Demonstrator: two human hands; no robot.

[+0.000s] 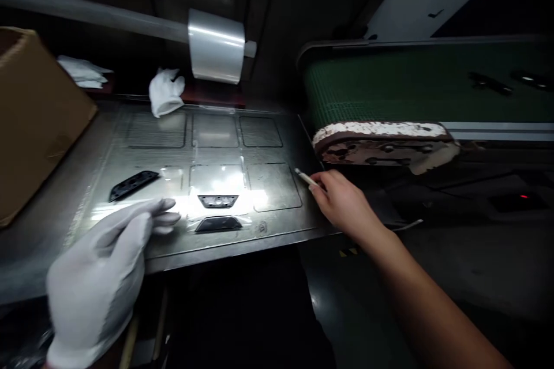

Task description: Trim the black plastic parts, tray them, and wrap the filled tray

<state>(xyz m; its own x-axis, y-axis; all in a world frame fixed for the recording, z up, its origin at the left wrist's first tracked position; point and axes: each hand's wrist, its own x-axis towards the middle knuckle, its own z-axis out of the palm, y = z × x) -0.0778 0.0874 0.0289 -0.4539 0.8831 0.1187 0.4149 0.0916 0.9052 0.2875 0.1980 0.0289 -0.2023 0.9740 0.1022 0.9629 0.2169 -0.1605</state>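
In a white glove, my left hand (108, 271) hovers at the table's front left with its fingers stretched out and nothing visible in them. Just beyond its fingers lies a long black part (134, 185), set at a slant. To the right of those fingertips is a black trapezoid part with holes (217, 201), and nearer the front edge a smooth dark trapezoid piece (219, 223). My right hand (340, 199), bare, pinches a thin white pen-like stick (306, 177) over the table's right edge, its tip pointing left.
The metal table (277, 184) has rectangular outlines marked on it. A cardboard box (38, 121) stands at left. Behind are a crumpled white glove (167, 92), white cloths (84, 72) and a film roll (216, 46) on a bar. A green conveyor (411, 86) carries dark parts at right.
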